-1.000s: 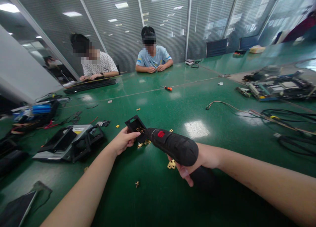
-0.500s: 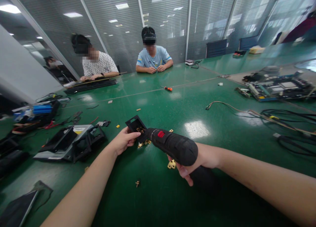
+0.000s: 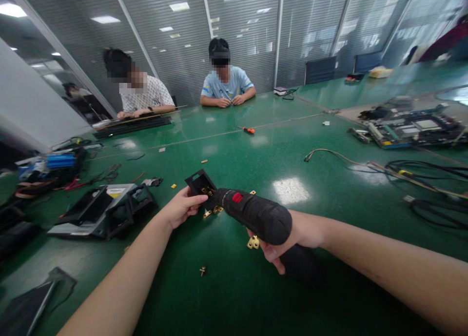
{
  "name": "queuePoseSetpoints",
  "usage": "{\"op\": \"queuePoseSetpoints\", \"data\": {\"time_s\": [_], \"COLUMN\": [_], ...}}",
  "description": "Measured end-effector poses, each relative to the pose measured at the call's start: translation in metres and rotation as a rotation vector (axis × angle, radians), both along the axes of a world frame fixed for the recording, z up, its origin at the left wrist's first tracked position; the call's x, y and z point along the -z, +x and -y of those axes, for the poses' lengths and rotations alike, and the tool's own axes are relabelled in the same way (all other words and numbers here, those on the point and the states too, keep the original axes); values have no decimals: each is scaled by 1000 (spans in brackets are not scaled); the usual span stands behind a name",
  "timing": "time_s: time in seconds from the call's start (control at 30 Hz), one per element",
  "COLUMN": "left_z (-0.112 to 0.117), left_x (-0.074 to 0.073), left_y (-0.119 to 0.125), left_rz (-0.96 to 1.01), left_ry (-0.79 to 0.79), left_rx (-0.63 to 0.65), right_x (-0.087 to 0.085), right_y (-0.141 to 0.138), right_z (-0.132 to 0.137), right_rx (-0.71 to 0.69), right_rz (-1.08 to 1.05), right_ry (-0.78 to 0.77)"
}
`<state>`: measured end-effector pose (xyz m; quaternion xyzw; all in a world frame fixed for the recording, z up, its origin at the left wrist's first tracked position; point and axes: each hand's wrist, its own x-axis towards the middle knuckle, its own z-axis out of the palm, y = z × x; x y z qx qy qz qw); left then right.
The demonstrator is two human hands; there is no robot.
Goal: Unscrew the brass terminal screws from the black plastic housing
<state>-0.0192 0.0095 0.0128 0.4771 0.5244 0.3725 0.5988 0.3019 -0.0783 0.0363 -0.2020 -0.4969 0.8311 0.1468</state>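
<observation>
My left hand [image 3: 182,207] grips a small black plastic housing [image 3: 198,183] tilted up off the green table [image 3: 234,287]. My right hand [image 3: 288,243] is wrapped around a black electric screwdriver [image 3: 256,215] with a red button; its tip points into the housing, where a brass part shows. Small brass pieces [image 3: 253,242] lie on the table under and around the tool, one more brass piece [image 3: 202,270] nearer to me.
Black and grey dismantled casings [image 3: 102,210] lie to the left, with cables and blue parts [image 3: 54,166] behind. Circuit boards [image 3: 409,128] and black cables [image 3: 431,180] are at the right. An orange screwdriver [image 3: 249,130] lies mid-table. Two people [image 3: 226,82] sit at the far side.
</observation>
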Motion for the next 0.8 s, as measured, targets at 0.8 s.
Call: {"op": "queuePoseSetpoints", "data": {"time_s": [0.8], "left_z": [-3], "left_x": [2], "left_y": [-2], "left_rz": [55], "left_ry": [7], "left_rx": [-14], "right_x": [3], "right_y": [2], "right_z": [-3], "right_rx": [-31], "right_rz": [-19], "right_ry": [41]}}
